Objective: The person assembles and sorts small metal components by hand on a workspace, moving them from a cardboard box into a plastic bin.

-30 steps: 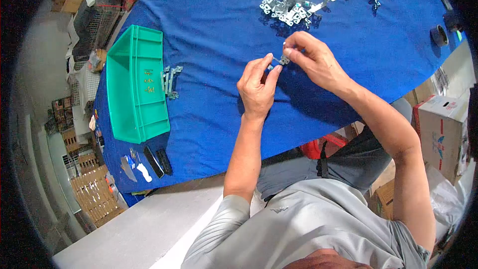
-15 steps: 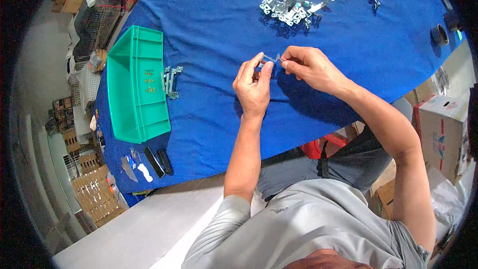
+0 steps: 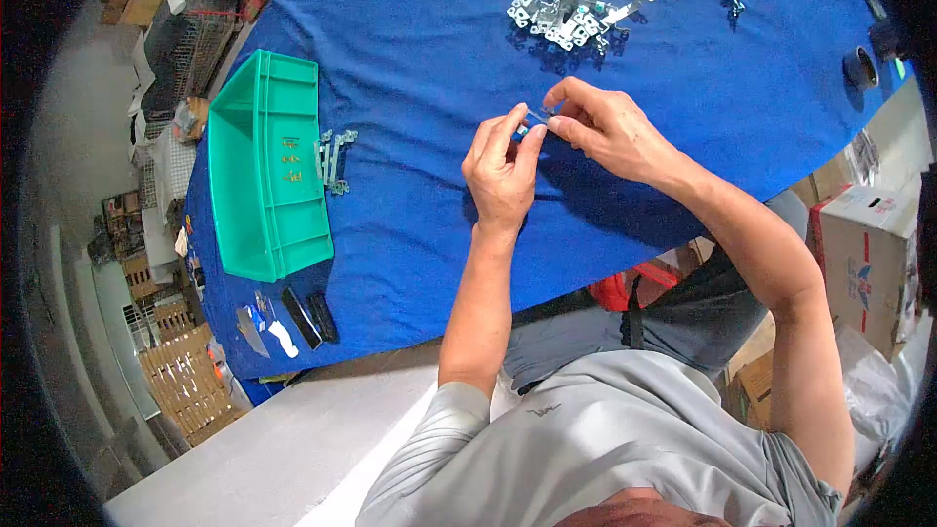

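Note:
Over the blue cloth (image 3: 420,59), my left hand (image 3: 503,171) pinches a small metal bracket (image 3: 535,119) between thumb and fingertips. My right hand (image 3: 607,132) is at the bracket's right end, its thumb near the metal and its index finger raised and curved; whether it grips anything is too small to tell. A pile of similar metal brackets (image 3: 571,20) lies beyond my hands. A few more brackets (image 3: 337,161) rest beside the green bin (image 3: 298,249), left of my left hand.
Small brass-coloured parts (image 3: 292,159) show at the green bin. Black tools (image 3: 310,317) and a white item (image 3: 284,339) lie at the near left edge. A roll of dark tape (image 3: 860,68) stands at the right. Cardboard boxes (image 3: 864,244) are beyond the right edge.
My left hand has shifted slightly right with the bracket. My right index finger has lifted and spread away from the thumb, and the bracket's visible part has turned a little.

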`<state>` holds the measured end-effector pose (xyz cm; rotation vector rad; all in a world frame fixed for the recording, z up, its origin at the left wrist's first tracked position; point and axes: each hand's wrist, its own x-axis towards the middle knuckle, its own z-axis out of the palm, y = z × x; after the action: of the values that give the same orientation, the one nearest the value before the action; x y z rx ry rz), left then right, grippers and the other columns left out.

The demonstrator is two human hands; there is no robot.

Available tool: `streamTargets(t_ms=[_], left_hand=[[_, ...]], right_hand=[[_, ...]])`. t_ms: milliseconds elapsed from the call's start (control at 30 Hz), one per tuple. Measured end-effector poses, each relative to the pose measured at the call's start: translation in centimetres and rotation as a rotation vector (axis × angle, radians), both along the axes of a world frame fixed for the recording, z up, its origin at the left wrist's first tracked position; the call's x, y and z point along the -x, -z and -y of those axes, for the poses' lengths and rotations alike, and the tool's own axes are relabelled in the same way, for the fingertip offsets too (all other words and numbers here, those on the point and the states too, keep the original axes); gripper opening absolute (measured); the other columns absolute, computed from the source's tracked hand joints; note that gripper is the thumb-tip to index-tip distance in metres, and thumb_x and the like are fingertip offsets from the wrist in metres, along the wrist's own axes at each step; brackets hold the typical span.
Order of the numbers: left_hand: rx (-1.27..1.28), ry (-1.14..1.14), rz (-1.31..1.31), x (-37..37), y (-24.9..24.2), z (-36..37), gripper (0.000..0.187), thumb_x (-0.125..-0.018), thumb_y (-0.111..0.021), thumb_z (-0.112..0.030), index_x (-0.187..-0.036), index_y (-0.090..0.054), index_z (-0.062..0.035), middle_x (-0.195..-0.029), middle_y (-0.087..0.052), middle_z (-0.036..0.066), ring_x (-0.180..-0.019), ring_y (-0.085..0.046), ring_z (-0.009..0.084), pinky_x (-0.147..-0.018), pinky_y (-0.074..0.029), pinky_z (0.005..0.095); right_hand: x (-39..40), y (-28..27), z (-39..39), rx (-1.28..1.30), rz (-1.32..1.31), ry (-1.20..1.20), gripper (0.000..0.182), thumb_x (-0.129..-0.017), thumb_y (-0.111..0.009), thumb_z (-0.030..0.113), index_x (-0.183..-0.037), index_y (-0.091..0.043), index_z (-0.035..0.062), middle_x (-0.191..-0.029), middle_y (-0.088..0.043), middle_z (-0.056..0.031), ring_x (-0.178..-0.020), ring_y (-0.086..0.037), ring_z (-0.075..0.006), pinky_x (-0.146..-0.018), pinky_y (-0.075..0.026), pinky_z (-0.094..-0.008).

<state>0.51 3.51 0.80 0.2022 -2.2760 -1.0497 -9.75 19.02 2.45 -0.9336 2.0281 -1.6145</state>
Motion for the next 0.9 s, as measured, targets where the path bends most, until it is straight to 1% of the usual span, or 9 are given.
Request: streamTargets(t_ms=[33,67,167,267,467,533,600,867,900], left_hand=[[0.000,0.001,0.001,0.0,0.1,0.0,0.027,-0.084,-0.079,-0.005,-0.110,-0.073,-0.0008,-0.095,-0.070,0.010,-0.065,-0.062,0.0129,-0.056,-0.050,0.0263],[0.017,0.012,0.007,-0.1,0.1,0.0,0.028,-0.083,-0.079,-0.005,-0.110,-0.073,-0.0012,-0.095,-0.069,0.010,-0.065,-0.062,0.0135,-0.056,-0.050,0.0268],[0.043,0.035,-0.004,0.0,0.1,0.0,0.029,-0.082,-0.079,-0.004,-0.110,-0.073,-0.0019,-0.095,-0.069,0.011,-0.065,-0.062,0.0143,-0.056,-0.050,0.0276],[0.038,0.052,-0.008,-0.1,0.1,0.0,0.030,-0.082,-0.080,-0.004,-0.111,-0.073,-0.0023,-0.094,-0.069,0.011,-0.065,-0.061,0.0147,-0.057,-0.050,0.0281],[-0.047,-0.011,0.032,-0.1,0.2,0.2,0.028,-0.085,-0.077,-0.005,-0.112,-0.073,-0.0020,-0.093,-0.069,0.006,-0.067,-0.059,0.0097,-0.058,-0.048,0.0248],[-0.230,-0.082,0.067,-0.2,1.1,0.8,0.025,-0.090,-0.075,-0.007,-0.114,-0.071,-0.0015,-0.090,-0.067,0.001,-0.063,-0.056,0.0048,-0.053,-0.044,0.0212],[-0.241,-0.091,0.081,-0.2,1.7,1.1,0.025,-0.091,-0.074,-0.008,-0.115,-0.071,-0.0017,-0.088,-0.066,0.000,-0.061,-0.055,0.0044,-0.051,-0.044,0.0209],[-0.226,-0.049,0.061,-0.3,1.8,1.1,0.024,-0.091,-0.074,-0.009,-0.115,-0.071,-0.0026,-0.084,-0.064,0.000,-0.057,-0.053,0.0036,-0.046,-0.042,0.0205],[-0.216,-0.053,0.081,-0.3,1.4,0.9,0.025,-0.091,-0.075,-0.008,-0.114,-0.071,-0.0022,-0.086,-0.066,0.000,-0.060,-0.055,0.0045,-0.049,-0.044,0.0215]], right_hand=[[0.1,-0.1,0.0,-0.045,0.032,-0.034,0.021,-0.094,-0.064,0.017,-0.102,-0.061,-0.0014,-0.084,-0.068,-0.0209,-0.075,-0.068,-0.0355,-0.069,-0.052,-0.0428],[0.2,0.0,-0.1,-0.046,0.033,-0.033,0.021,-0.094,-0.064,0.017,-0.102,-0.061,-0.0014,-0.084,-0.068,-0.0209,-0.075,-0.068,-0.0355,-0.069,-0.052,-0.0428],[0.3,0.6,-0.1,-0.078,0.013,-0.053,0.020,-0.093,-0.065,0.018,-0.102,-0.063,-0.0003,-0.087,-0.068,-0.0195,-0.077,-0.067,-0.0339,-0.070,-0.052,-0.0414],[0.3,0.8,0.0,-0.025,-0.218,0.025,0.020,-0.093,-0.065,0.018,-0.102,-0.064,0.0006,-0.086,-0.066,-0.0167,-0.076,-0.064,-0.0291,-0.069,-0.050,-0.0372],[0.9,0.0,-0.3,0.023,0.152,0.062,0.021,-0.096,-0.063,0.019,-0.098,-0.064,-0.0013,-0.079,-0.066,-0.0067,-0.071,-0.059,-0.0145,-0.065,-0.049,-0.0330],[0.9,0.5,-0.1,0.013,0.198,-0.009,0.022,-0.097,-0.062,0.020,-0.098,-0.065,-0.0016,-0.077,-0.066,-0.0067,-0.070,-0.060,-0.0144,-0.065,-0.049,-0.0324],[0.6,0.7,0.0,-0.043,0.325,-0.104,0.024,-0.097,-0.061,0.021,-0.097,-0.066,-0.0021,-0.076,-0.068,-0.0071,-0.070,-0.062,-0.0138,-0.064,-0.050,-0.0313],[0.0,0.3,0.2,-0.058,0.288,-0.086,0.023,-0.096,-0.061,0.021,-0.098,-0.066,-0.0016,-0.078,-0.070,-0.0078,-0.068,-0.063,-0.0154,-0.062,-0.050,-0.0339],[0.0,0.4,0.2,-0.048,0.243,-0.095,0.021,-0.098,-0.060,0.019,-0.098,-0.065,-0.0011,-0.078,-0.066,-0.0044,-0.068,-0.058,-0.0112,-0.060,-0.047,-0.0307]])
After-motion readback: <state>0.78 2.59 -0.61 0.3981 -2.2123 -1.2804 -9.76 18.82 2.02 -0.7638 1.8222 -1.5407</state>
